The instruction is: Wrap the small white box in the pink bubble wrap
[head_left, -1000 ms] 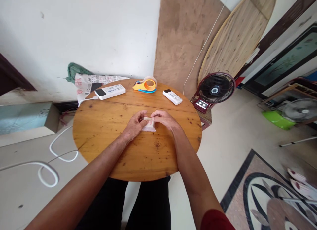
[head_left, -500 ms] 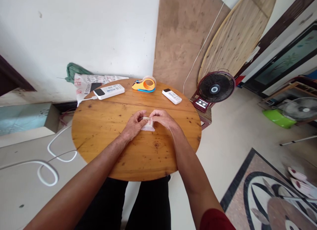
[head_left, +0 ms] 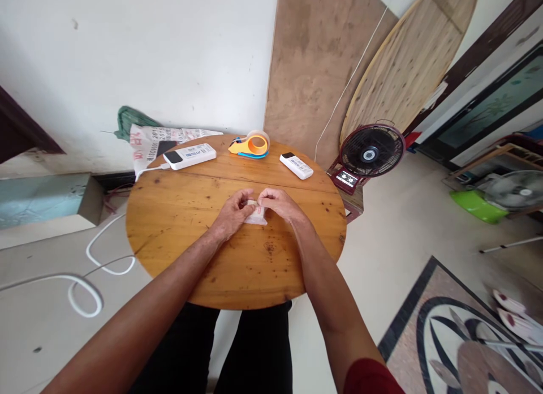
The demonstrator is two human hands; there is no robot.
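Note:
A small white packet (head_left: pixel 256 215) with reddish print, in what looks like clear wrapping, is on the round wooden table (head_left: pixel 178 224). My left hand (head_left: pixel 235 212) grips it from the left, thumb on its top. From the right, my right hand (head_left: pixel 278 202) pinches at its upper edge with thumb and index finger; whatever sits between those fingertips is too small to make out. Beyond my hands lies an orange and blue tape dispenser (head_left: pixel 251 145) with a roll of clear tape.
A white power bank (head_left: pixel 193 155) with a cable lies at the table's back left, another power bank (head_left: pixel 296 165) at the back right. A dark red fan (head_left: pixel 370 155) stands just past the right edge. White cable (head_left: pixel 95 258) loops over the floor at left.
Both hands stay at the packet with almost the same grip. The whole view has shifted very slightly, so things appear a little further right.

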